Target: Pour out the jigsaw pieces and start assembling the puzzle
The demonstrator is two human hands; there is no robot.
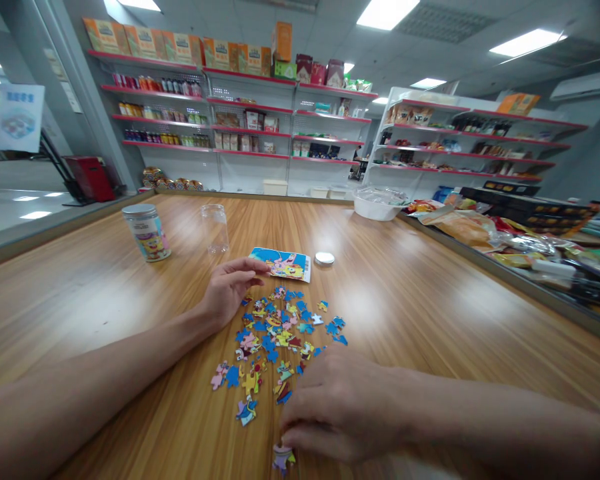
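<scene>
Several small colourful puzzle pieces [280,333] lie scattered on the wooden table [430,300]. My left hand [230,287] rests at the far left edge of the pile, fingertips touching the corner of a picture card [283,264]. My right hand [343,407] lies palm down near the table's front, its fingers pinching one purple puzzle piece [283,457] against the wood. A labelled jar [147,232] and a clear empty jar [215,228] stand at the far left, and a white lid [325,258] lies right of the card.
A white bowl [377,203] sits at the table's far right edge. Packaged goods [505,233] crowd a counter on the right. Shelves of goods [240,120] line the back wall. A red case [91,178] stands on the floor at the left.
</scene>
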